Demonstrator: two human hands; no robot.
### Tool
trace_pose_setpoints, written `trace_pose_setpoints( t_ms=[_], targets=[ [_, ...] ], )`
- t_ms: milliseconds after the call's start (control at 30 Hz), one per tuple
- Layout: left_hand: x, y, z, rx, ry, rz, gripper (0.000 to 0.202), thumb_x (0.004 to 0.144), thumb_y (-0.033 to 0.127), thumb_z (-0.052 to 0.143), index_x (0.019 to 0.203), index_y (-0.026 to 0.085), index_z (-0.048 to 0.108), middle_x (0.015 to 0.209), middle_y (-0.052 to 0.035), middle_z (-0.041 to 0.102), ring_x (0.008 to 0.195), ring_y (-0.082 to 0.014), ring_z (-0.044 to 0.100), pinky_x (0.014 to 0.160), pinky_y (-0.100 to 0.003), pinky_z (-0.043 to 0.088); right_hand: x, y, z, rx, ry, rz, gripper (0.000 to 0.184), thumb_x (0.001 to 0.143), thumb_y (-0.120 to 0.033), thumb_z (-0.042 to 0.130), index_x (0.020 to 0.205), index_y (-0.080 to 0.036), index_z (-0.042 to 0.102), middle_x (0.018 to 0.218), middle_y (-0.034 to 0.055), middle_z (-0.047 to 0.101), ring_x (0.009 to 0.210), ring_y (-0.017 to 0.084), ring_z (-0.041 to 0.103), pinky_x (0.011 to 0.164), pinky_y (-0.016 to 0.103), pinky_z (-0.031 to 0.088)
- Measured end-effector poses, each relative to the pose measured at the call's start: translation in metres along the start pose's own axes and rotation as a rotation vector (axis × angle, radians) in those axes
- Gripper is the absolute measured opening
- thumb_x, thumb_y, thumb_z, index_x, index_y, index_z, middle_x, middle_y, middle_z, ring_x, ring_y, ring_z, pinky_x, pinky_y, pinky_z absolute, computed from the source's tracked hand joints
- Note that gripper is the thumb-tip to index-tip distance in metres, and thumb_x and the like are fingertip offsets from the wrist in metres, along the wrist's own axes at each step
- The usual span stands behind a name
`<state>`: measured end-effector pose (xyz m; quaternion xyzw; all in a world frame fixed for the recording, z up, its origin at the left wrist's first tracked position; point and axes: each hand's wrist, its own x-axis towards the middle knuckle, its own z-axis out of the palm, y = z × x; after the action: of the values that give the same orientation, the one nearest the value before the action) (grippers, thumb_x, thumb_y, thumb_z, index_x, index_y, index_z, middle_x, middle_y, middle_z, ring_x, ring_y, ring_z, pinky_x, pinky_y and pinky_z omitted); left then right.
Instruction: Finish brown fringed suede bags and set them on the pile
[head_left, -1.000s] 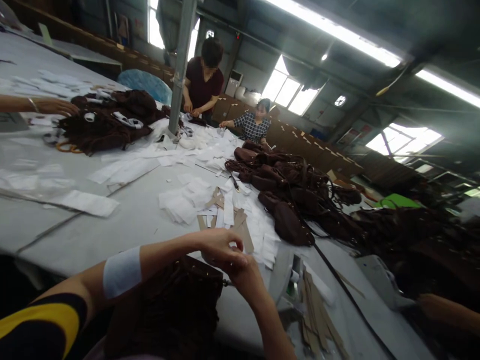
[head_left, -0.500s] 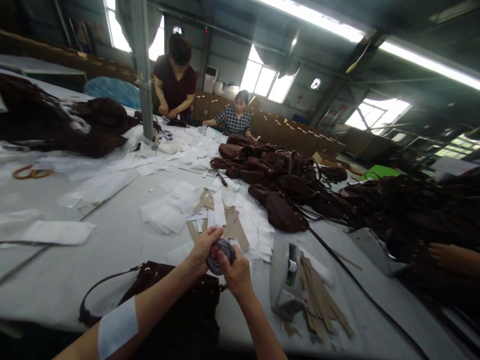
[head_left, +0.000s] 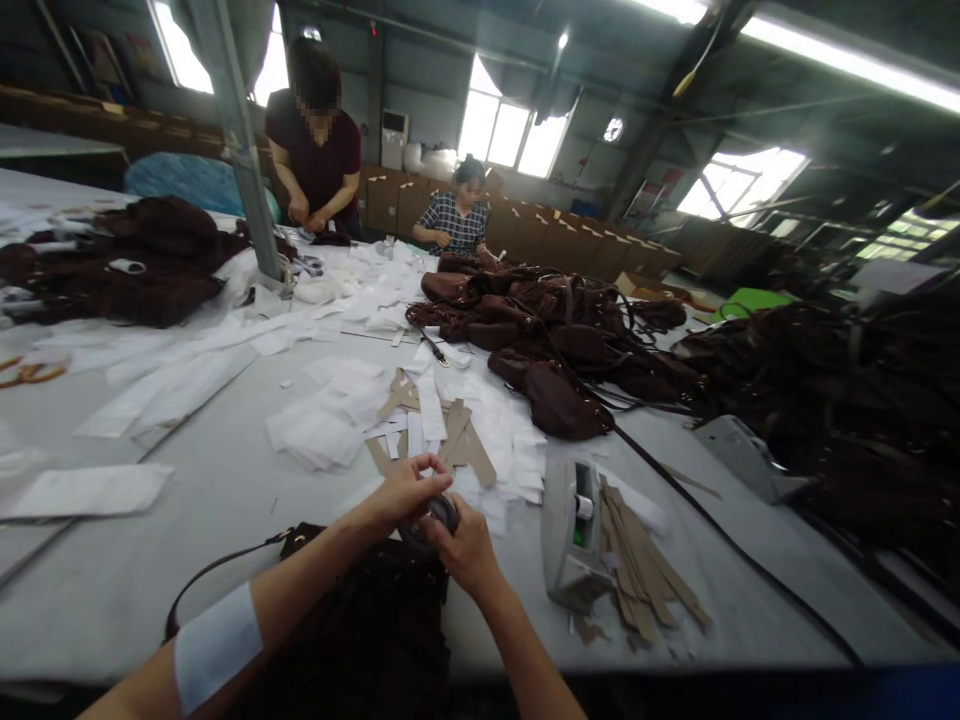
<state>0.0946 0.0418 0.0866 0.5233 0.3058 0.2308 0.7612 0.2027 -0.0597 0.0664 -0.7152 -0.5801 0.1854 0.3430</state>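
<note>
My left hand [head_left: 405, 492] and my right hand [head_left: 463, 545] meet over the near edge of the grey table [head_left: 225, 480]. Between them they grip a small dark round object [head_left: 429, 519], a coil or ring; both hands are closed on it. Right below my forearms lies a dark brown bag [head_left: 360, 620] with a thin strap looping to the left. A white band wraps my left forearm.
White paper pieces [head_left: 330, 415] and tan card strips [head_left: 450, 440] lie ahead. A grey device [head_left: 570, 530] stands to the right, beside more strips. Heaps of brown bags [head_left: 555, 350] fill the right and far left. Two people work at the far end by a metal post [head_left: 240, 150].
The view has swung down and right. My hands have come forward off the bag, and the dark round object now shows between them.
</note>
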Motion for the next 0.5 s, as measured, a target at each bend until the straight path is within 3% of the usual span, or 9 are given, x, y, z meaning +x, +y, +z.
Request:
trace_pose_setpoints(
  t_ms=[100,167,267,400,500],
  targets=[
    [0.0,-0.021,0.013,-0.263,0.172,-0.002,0.042,0.065,0.051,0.07,0.08,0.02,0.044,0.046,0.0126,0.035,0.035,-0.0037,0.027,0.037,-0.015,0.022,0.001,0.001,-0.002,0.063,0.048,0.025,0.035,0.086,-0.05,0.048,0.076,-0.017,0.055,0.06,-0.0015,0.057,0.055,0.012,0.052,0.052,0.021,0.035],
    [-0.001,-0.03,0.014,-0.273,0.201,-0.012,0.043,0.066,0.051,0.068,0.085,0.02,0.046,0.05,0.0118,0.037,0.038,-0.005,0.031,0.04,-0.016,0.025,-0.003,0.007,-0.002,0.038,0.039,0.021,0.035,0.087,-0.049,0.047,0.073,-0.018,0.054,0.059,-0.002,0.056,0.054,0.012,0.052,0.052,0.021,0.034],
    [-0.006,-0.022,0.001,0.054,0.015,-0.009,0.042,0.07,0.053,0.064,0.089,0.018,0.054,0.059,0.0062,0.048,0.052,-0.0097,0.044,0.05,-0.019,0.034,-0.013,0.017,-0.001,-0.094,0.004,-0.015,0.033,0.088,-0.049,0.047,0.076,-0.018,0.055,0.059,-0.0019,0.058,0.055,0.013,0.054,0.051,0.022,0.031],
    [-0.018,0.015,-0.022,0.636,-0.326,0.008,0.044,0.081,0.056,0.049,0.063,0.017,0.053,0.059,0.0025,0.048,0.057,-0.0123,0.043,0.055,-0.023,0.032,-0.021,0.021,0.003,-0.283,0.039,-0.133,0.033,0.089,-0.05,0.049,0.081,-0.019,0.055,0.065,0.0004,0.062,0.059,0.015,0.058,0.053,0.024,0.029],
    [-0.028,0.039,-0.027,0.888,-0.412,0.086,0.04,0.084,0.05,0.047,0.061,0.018,0.053,0.057,0.0015,0.049,0.056,-0.0132,0.043,0.056,-0.024,0.03,-0.021,0.018,0.007,-0.329,0.078,-0.281,0.034,0.091,-0.049,0.045,0.082,-0.018,0.055,0.069,0.0034,0.064,0.065,0.017,0.059,0.057,0.025,0.032]
  ],
)
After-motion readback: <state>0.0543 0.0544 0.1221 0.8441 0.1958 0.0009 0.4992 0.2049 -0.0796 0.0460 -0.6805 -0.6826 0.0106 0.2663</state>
